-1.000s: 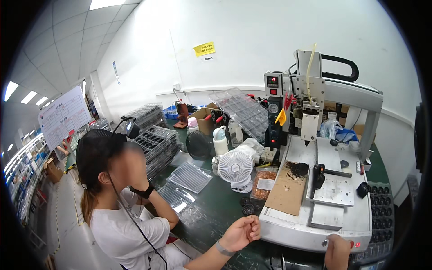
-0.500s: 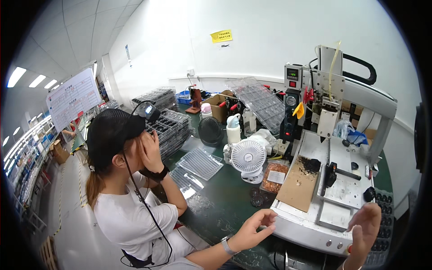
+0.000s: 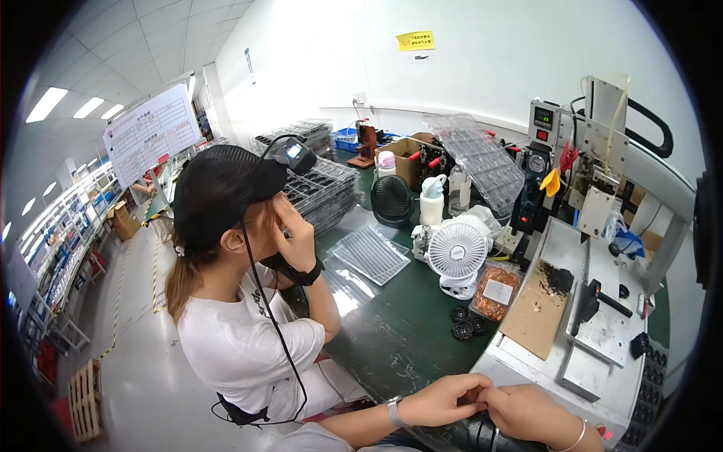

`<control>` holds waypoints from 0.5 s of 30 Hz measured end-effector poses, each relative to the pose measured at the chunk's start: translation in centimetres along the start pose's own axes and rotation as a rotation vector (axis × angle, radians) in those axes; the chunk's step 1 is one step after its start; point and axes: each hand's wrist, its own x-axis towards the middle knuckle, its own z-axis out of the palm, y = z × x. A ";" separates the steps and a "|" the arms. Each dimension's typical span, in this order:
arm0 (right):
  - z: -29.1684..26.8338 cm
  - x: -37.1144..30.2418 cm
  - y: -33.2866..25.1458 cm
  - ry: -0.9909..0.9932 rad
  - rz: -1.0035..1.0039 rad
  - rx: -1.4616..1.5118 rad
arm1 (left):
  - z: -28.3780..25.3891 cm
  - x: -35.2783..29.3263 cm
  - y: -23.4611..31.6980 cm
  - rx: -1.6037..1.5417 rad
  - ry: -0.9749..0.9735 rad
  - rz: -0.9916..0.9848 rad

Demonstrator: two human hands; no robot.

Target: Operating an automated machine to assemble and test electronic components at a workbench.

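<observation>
My left hand (image 3: 444,399), with a metal watch band at its wrist, meets my right hand (image 3: 531,411) at the front left corner of the white bench machine (image 3: 482,360). The fingers of both hands are curled and touch each other; whatever lies between them, if anything, is hidden. A thin bracelet circles my right wrist. Just beyond my hands, several round black parts (image 3: 462,329) lie on the green table (image 3: 376,335). Beside them rests a clear bag of copper-coloured pieces (image 3: 497,292). On the machine bed lies a brown board (image 3: 533,324) with black crumbs on it.
A person in a white shirt (image 3: 248,331) sits close on my left, a hand at the face. A white fan (image 3: 457,252), a black fan (image 3: 392,200), bottles and clear trays (image 3: 373,256) stand or lie on the table. Stacked trays (image 3: 327,196) rise behind.
My hands, earlier apart and open, have come together. The right hand moved left to meet the left one. The view has swung left, shifting the scene rightward.
</observation>
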 end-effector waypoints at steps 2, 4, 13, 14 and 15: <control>0.9 0.3 1.2 -0.030 -0.036 -0.027 | -0.3 0.2 0.1 0.163 -0.015 -0.045; 1.4 1.1 1.6 -0.060 -0.069 -0.060 | -0.6 0.5 -0.2 0.547 -0.037 0.150; -6.2 -9.5 -1.7 0.072 -0.006 -0.208 | -1.7 2.1 -2.4 0.605 -0.047 0.406; -5.3 -11.4 -2.5 0.149 0.071 -0.200 | -1.6 2.0 -2.4 0.552 0.008 0.442; -4.4 -13.2 -3.2 0.227 0.147 -0.190 | -1.5 2.0 -2.6 0.533 0.056 0.415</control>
